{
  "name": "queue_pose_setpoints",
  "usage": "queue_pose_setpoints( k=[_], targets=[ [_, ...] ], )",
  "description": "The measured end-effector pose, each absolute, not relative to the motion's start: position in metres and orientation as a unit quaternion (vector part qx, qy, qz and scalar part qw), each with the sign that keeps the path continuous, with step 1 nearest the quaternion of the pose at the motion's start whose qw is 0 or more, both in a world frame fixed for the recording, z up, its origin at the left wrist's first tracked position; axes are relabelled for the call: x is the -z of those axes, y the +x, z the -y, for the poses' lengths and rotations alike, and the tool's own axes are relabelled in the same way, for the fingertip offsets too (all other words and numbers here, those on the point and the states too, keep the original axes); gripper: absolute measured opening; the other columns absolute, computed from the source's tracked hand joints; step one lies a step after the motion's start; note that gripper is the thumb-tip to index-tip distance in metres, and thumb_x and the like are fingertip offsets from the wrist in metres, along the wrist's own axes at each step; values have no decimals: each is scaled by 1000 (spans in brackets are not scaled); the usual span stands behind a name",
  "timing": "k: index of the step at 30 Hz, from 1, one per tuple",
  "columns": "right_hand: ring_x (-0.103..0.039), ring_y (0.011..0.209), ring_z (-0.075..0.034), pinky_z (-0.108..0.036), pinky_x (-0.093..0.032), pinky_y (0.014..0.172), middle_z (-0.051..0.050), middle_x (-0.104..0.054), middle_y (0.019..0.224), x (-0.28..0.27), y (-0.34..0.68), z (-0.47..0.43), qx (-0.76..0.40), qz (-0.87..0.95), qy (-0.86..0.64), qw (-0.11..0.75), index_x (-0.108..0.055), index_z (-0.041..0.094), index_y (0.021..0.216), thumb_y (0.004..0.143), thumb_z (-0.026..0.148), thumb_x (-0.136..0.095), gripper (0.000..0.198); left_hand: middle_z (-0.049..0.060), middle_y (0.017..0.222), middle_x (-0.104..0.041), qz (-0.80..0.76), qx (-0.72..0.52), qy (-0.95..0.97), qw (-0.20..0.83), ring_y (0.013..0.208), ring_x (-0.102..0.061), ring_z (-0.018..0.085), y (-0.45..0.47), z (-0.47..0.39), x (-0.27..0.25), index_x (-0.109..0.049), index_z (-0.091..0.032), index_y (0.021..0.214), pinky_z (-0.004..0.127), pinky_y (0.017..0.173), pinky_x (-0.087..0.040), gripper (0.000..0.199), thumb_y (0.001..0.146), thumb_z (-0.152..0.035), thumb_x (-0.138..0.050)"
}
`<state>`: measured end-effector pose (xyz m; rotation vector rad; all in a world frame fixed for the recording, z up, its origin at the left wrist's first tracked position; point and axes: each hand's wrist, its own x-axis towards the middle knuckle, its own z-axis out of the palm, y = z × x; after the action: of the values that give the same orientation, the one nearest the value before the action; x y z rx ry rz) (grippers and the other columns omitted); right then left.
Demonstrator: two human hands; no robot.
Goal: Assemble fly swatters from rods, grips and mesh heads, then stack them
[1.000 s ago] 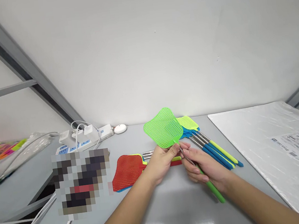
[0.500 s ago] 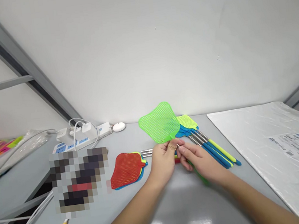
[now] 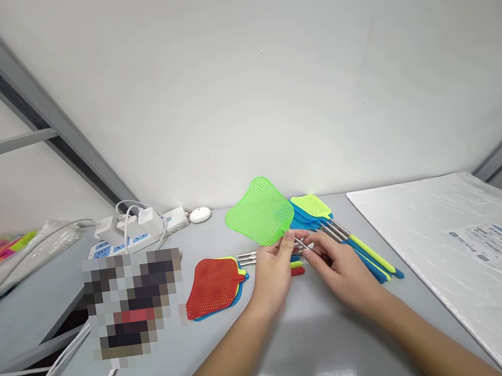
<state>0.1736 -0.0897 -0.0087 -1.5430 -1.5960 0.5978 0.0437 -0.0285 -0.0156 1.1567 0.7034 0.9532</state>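
My left hand (image 3: 275, 270) is closed on the neck of a bright green fly swatter (image 3: 259, 211), its mesh head tilted up and to the left above the table. A thin metal rod (image 3: 303, 243) runs from the neck to my right hand (image 3: 338, 261), whose fingers pinch it; the handle is hidden behind that hand. Left of my hands lies a stack of loose swatter heads, a red head (image 3: 214, 286) on top of yellow and blue ones. Behind my right hand lie several fly swatters (image 3: 355, 245) with metal rods and blue or yellow handles.
Beyond my left hand lie metal rods (image 3: 247, 258) with coloured handles. A white power strip (image 3: 175, 220) with plugs and a white mouse (image 3: 200, 215) stand near the wall. A pixelated patch covers something at left. A white wrapped sheet (image 3: 424, 239) fills the right side.
The green swatter head has shifted left and slightly down. My right hand has moved a little right along the rod, so more bare metal shows between my hands.
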Motion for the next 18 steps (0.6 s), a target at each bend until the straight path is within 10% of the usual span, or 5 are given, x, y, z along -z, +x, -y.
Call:
queue_pose_setpoints(
  k=[18],
  targets=[
    [-56, 59, -14, -26, -31, 55, -2, -64, 71, 10, 169, 86, 31, 738, -581, 341, -58, 19, 79, 95, 19, -39, 24, 9, 118, -67, -306, -434, 469, 706, 99, -63, 21, 50, 35, 18, -71, -21, 105, 29, 78, -48, 42, 90, -53, -49]
  ],
)
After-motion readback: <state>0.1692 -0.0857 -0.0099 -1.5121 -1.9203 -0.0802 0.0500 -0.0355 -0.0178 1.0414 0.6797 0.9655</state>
